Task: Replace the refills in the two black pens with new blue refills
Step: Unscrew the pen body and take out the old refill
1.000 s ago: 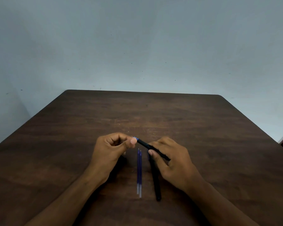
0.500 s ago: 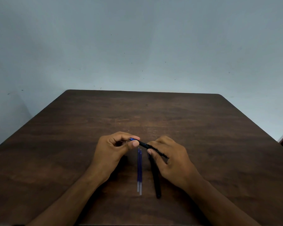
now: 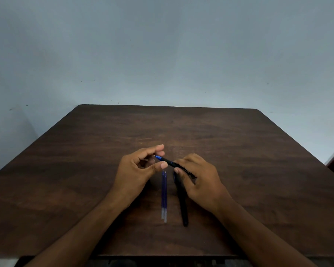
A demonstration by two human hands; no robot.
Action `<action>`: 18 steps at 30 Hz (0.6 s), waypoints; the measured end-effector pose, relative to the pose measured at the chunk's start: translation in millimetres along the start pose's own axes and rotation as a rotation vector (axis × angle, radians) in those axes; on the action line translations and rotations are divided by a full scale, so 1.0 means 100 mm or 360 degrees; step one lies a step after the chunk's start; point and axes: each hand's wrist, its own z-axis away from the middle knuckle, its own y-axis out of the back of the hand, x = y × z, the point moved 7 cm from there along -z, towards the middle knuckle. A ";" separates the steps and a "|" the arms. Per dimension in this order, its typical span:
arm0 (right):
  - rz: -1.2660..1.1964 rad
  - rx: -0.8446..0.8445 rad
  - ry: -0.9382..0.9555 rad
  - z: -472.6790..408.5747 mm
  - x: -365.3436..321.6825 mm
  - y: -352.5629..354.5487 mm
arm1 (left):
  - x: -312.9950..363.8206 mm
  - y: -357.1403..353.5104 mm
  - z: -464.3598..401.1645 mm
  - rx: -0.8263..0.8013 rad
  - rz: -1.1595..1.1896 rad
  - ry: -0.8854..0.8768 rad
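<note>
The left hand [image 3: 137, 168] was above the middle of the dark wooden table [image 3: 239, 143], a little toward the near edge. Its fingers [image 3: 158, 148] were loosely curved and the thumb [image 3: 160, 166] was stretched out, with a gap between them, so this hand held nothing. The blue tip [image 3: 158, 158] of a pen was in that gap, and I could not tell whether it touched a finger.

Just to the right of the left hand, under the thumb, two blue refills [image 3: 164, 191] lay flat on the table. They were side by side and touching, and they pointed from the near edge toward the far edge. Their pale ends were toward the near edge.

Beside the refills, a little apart, a second black pen [image 3: 182, 205] lay on the table almost parallel to them. Its far end was hidden under the right hand.

The first black pen [image 3: 174, 164] was held above the table and tilted, with its blue tip toward the left hand. The right hand [image 3: 202, 182] gripped its back part, with the fingers and the thumb closed around the barrel. Both bare forearms came in from the near edge of the table.

Behind the far edge there was a plain grey wall [image 3: 162, 54].
</note>
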 end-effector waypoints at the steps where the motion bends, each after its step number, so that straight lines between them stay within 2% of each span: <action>1: 0.0005 0.0016 0.0003 0.00 0.00 0.01 | 0.01 -0.01 -0.02 0.0004 0.0010 0.0006; 8: -0.0005 0.0066 0.0000 0.01 0.01 0.02 | -0.04 -0.06 -0.04 -0.0004 0.0277 0.0105; 18: -0.0024 0.0073 0.0035 0.01 0.01 0.00 | -0.11 -0.03 -0.01 0.0242 0.0178 0.0039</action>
